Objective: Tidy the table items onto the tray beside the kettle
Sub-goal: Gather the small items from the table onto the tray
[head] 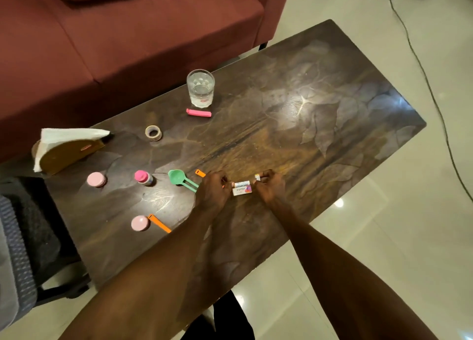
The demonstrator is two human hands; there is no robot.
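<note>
Our forearms are reaching in, left hand (213,190) curling over the orange clip (200,173), right hand (268,186) pinching something small, risking knocking the small box (242,190) between them.

I cannot read the print on the small white box (242,190) between my hands, and my left hand (212,190) covers the handle ends of the green spoons (182,179) and most of an orange clip (200,173). My right hand (268,187) pinches a tiny pale item (257,177) too small to identify. The grey chair (18,250) is cut off by the left edge.
</note>
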